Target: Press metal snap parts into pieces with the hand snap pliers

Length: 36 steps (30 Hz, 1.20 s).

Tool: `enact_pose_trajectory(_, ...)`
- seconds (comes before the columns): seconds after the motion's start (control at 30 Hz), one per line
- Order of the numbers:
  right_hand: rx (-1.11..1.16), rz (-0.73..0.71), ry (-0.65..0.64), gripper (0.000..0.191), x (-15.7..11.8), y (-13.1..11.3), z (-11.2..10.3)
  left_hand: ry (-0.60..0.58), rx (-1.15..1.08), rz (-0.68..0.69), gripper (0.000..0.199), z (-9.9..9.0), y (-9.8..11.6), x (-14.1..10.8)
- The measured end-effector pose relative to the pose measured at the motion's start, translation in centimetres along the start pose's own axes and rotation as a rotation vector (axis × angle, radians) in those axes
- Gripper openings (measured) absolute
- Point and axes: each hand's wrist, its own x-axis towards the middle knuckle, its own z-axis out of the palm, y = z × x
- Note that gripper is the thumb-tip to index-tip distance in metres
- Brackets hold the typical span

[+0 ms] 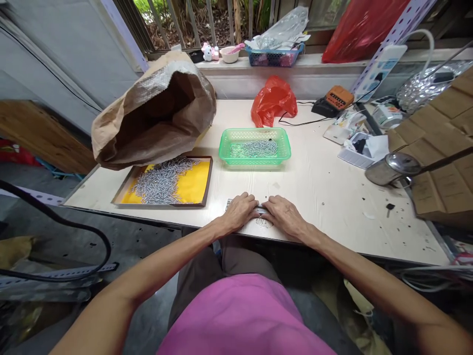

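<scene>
Near the front edge of the table, my left hand [240,212] and my right hand [285,215] grip a narrow silvery metal strip [261,210] between them. Both hands have their fingers curled over it, so most of its length is hidden and its exact kind cannot be made out. Beyond the hands stands a green plastic basket [254,161] with small shiny metal pins [260,148] inside. To the left lies a shallow tray [209,182] with a yellow bottom, heaped with many similar metal pins [158,183].
A large open paper sack [155,118] leans over the tray's back. Behind the basket lies a red plastic bag [274,101]. At the right are an orange and black battery charger [334,101], a white box [356,157], a metal pot [391,168] and cardboard [443,128].
</scene>
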Motion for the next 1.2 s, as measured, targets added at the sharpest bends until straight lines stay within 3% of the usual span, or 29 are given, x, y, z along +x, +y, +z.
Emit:
enact_pose_trajectory(0.1,0.053,-0.085,0.006,0.04,0.1,1.5,-0.5,0.137,-0.016,-0.041,0.028,0.9,1.2,-1.4)
enact_pose_trajectory(0.2,0.124,-0.09,0.032,0.035,0.7,2.8,-0.6,0.249,-0.069,-0.006,0.027,2.5,3.1,-2.9)
enact_pose_trajectory(0.37,0.002,0.025,0.074,0.024,3.4,3.5,-0.2,0.269,-0.154,0.001,0.028,4.3,5.4,-4.0)
enact_pose_trajectory(0.5,-0.091,0.061,0.114,0.025,5.6,2.0,-0.8,0.315,-0.192,-0.04,0.03,4.6,5.8,-4.0)
enact_pose_trajectory(0.6,-0.051,-0.174,0.076,0.025,6.6,-1.3,-1.3,0.32,-0.215,-0.032,0.033,4.9,5.9,-4.2)
enact_pose_trajectory(0.7,-0.032,-0.473,-0.075,0.017,7.6,-5.2,-1.0,0.276,-0.217,-0.022,0.03,5.5,5.9,-4.8)
enact_pose_trajectory(0.77,-0.059,-0.574,-0.146,0.016,8.2,-7.0,-0.5,0.254,-0.209,-0.025,0.028,6.0,5.8,-5.2)
enact_pose_trajectory(0.87,-0.086,-0.652,-0.147,0.018,8.6,-8.0,0.5,0.235,-0.208,-0.039,0.033,6.9,5.5,-5.5)
enact_pose_trajectory(0.97,0.028,-0.732,-0.037,0.023,8.1,-8.5,0.9,0.222,-0.211,-0.056,0.039,7.3,5.4,-5.5)
enact_pose_trajectory(1.03,0.17,-0.728,0.106,0.025,7.8,-8.9,0.4,0.242,-0.217,-0.044,0.04,7.1,5.5,-5.5)
enact_pose_trajectory(1.13,0.336,-0.554,0.389,0.024,8.5,-8.1,-1.5,0.288,-0.217,0.018,0.044,6.1,5.6,-5.8)
enact_pose_trajectory(1.2,0.344,-0.383,0.546,0.022,10.0,-5.8,-3.3,0.326,-0.194,0.04,0.049,5.0,5.2,-6.4)
